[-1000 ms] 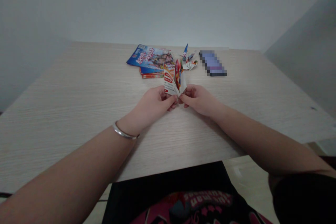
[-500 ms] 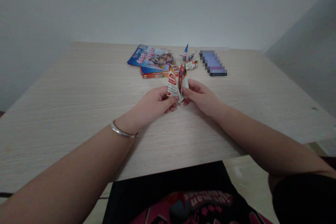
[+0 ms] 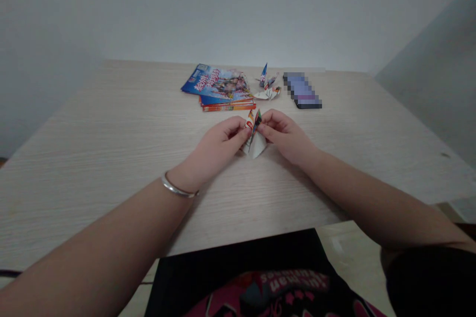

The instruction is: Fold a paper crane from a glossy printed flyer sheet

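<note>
A small folded piece of printed paper (image 3: 255,138) rests low over the wooden table (image 3: 111,133) between my two hands. My left hand (image 3: 217,146), with a silver bangle (image 3: 177,189) on its wrist, pinches the paper's left side with closed fingers. From the other side, my right hand (image 3: 284,134) pinches the top edge. The paper's white underside points toward me, and its red and orange print shows at the top.
A stack of colourful printed sheets (image 3: 219,88) lies further back on the table. A finished folded paper crane (image 3: 267,86) stands beside it, and a dark phone (image 3: 302,90) lies to the right. The table's near edge runs just above my lap.
The folded paper stood tall and spread above my fingers; now it is pressed lower and narrower. Both hands have shifted slightly away from me and pinched its top together.
</note>
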The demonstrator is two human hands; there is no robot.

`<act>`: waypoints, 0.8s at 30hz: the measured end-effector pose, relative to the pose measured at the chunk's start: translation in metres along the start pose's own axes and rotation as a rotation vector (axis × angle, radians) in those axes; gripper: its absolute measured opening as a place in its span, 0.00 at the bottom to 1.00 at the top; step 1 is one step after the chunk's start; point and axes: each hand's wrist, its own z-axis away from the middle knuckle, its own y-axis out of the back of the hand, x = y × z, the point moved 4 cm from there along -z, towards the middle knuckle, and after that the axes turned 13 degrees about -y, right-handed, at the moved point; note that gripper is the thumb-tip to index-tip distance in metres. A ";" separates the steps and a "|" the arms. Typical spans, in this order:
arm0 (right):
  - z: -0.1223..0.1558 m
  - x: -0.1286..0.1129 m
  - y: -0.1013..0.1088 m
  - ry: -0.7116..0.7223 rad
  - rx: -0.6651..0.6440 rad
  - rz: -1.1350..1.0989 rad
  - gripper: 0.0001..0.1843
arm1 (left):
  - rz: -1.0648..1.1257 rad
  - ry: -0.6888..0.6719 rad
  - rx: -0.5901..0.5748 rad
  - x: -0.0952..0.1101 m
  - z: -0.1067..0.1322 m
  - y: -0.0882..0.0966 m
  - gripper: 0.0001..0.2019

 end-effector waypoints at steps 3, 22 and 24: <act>-0.002 -0.002 0.001 0.033 0.008 0.057 0.20 | 0.068 -0.023 0.029 0.002 0.002 -0.003 0.06; 0.003 -0.007 -0.002 0.117 0.114 0.148 0.09 | -0.197 -0.112 0.028 0.013 0.005 0.001 0.09; 0.002 -0.006 -0.003 0.142 0.100 0.153 0.08 | -0.218 -0.115 0.017 0.013 0.005 0.001 0.09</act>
